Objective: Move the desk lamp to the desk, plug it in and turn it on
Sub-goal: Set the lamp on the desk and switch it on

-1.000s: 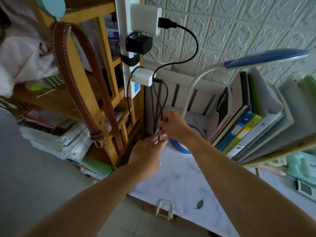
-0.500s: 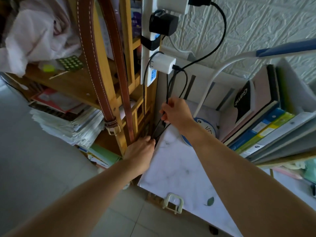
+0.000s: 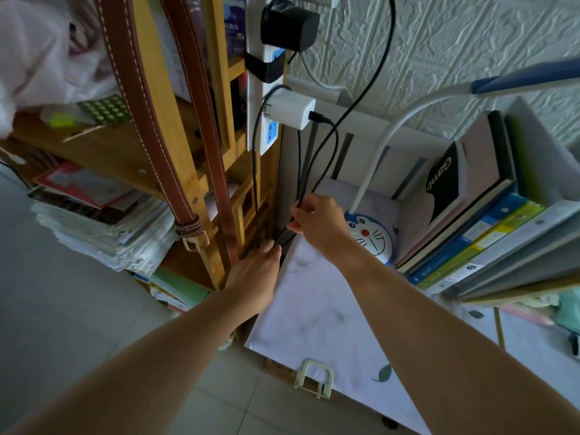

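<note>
The desk lamp stands on the white marble-pattern desk (image 3: 314, 312): a round blue cartoon-face base (image 3: 370, 237), a white bent neck (image 3: 383, 146) and a blue head (image 3: 527, 80) at the right edge. A black cable (image 3: 323, 158) hangs down from a white adapter (image 3: 292, 109) plugged into the vertical white power strip (image 3: 270, 133). My right hand (image 3: 317, 221) pinches this cable just left of the lamp base. My left hand (image 3: 257, 271) reaches into the gap between desk and wooden shelf, fingers closed on the cable's lower end.
A wooden shelf (image 3: 150, 146) with a brown leather strap (image 3: 150, 114), papers and cloth stands left. A black adapter (image 3: 288, 26) sits higher on the strip. Books and binders (image 3: 489, 221) lean right of the lamp. A white clip (image 3: 315, 378) hangs on the desk's front edge.
My view has dropped and shifted closer to the gap. My left hand went lower into the gap beside the desk, and my right hand slid along the black cable.
</note>
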`<state>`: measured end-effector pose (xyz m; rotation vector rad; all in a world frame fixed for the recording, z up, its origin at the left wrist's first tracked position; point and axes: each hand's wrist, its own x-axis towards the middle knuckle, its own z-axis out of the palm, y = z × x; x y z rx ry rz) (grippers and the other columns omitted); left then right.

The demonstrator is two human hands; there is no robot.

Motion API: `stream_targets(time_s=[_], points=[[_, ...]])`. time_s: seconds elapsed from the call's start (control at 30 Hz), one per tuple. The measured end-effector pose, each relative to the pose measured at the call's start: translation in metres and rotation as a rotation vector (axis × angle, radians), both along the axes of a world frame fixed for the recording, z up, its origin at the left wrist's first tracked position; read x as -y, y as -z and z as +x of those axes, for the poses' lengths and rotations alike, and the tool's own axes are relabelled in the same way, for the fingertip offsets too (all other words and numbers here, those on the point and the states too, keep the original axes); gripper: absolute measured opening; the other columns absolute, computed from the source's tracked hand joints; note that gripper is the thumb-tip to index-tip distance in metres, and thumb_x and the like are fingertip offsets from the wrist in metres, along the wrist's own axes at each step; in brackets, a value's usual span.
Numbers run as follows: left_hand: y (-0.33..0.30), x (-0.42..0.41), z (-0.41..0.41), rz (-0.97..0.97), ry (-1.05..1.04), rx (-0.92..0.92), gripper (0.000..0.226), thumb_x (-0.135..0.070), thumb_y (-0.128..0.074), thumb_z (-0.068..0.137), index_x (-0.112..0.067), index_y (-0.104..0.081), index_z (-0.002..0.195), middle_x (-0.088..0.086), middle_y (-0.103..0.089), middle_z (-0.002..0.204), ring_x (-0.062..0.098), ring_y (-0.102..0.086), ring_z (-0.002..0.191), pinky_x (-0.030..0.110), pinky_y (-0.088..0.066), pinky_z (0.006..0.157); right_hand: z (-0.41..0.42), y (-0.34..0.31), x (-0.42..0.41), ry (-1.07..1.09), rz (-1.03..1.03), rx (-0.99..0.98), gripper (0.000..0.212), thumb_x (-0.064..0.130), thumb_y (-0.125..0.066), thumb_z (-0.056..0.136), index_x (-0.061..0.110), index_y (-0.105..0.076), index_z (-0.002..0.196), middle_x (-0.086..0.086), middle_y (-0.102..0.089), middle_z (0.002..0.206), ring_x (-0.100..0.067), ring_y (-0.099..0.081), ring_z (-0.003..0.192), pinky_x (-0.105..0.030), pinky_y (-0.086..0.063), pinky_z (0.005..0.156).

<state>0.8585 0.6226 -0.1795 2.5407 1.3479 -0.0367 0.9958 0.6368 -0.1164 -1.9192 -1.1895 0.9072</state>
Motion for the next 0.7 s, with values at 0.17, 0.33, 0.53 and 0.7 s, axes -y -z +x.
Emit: stream_targets(time_s=[0.17, 0.33, 0.53, 0.7], points=[[-0.006, 0.003, 0.008, 0.005, -0.018, -0.075, 0.078, -0.015, -0.057, 0.087, -0.018, -0.009, 0.149, 0.01, -0.016, 0.156, 0.027, -0.036, 0.135, 0.035, -0.045, 0.098, 0.006, 0.005, 0.011, -0.061, -0.087, 0.051, 0.033, 0.008, -0.046, 0.089, 0.009, -0.055, 0.121, -0.015, -0.062, 0.119, -0.031, -0.059, 0.109, -0.041, -0.05, 0.094], [-0.019, 0.013, 0.023, 0.082, -0.059, -0.186, 0.069, -0.015, -0.045, 0.092, -0.031, -0.009, 0.148, 0.013, -0.052, 0.128, 0.028, -0.058, 0.106, 0.036, -0.05, 0.077, 0.026, 0.017, 0.029, -0.029, -0.127, 0.133, 0.045, 0.005, -0.043, 0.088, 0.013, -0.043, 0.133, -0.013, -0.05, 0.133, -0.028, -0.052, 0.115, -0.026, -0.046, 0.083], [-0.032, 0.019, 0.059, 0.082, -0.08, -0.159, 0.062, -0.014, -0.049, 0.091, -0.026, -0.02, 0.144, 0.01, -0.06, 0.118, 0.026, -0.062, 0.103, 0.035, -0.052, 0.076, 0.056, 0.028, 0.045, 0.06, -0.178, 0.232, 0.062, 0.02, -0.059, 0.083, 0.015, -0.034, 0.139, -0.016, -0.035, 0.14, -0.034, -0.032, 0.13, -0.041, -0.039, 0.104], [-0.018, 0.016, 0.087, -0.05, -0.06, -0.011, 0.076, -0.024, -0.059, 0.087, -0.024, -0.01, 0.146, 0.009, -0.042, 0.14, 0.025, -0.051, 0.121, 0.032, -0.048, 0.089, 0.085, 0.039, 0.05, 0.12, -0.201, 0.268, 0.075, 0.029, -0.065, 0.08, 0.015, -0.025, 0.142, -0.013, -0.029, 0.146, -0.034, -0.023, 0.135, -0.04, -0.026, 0.109]])
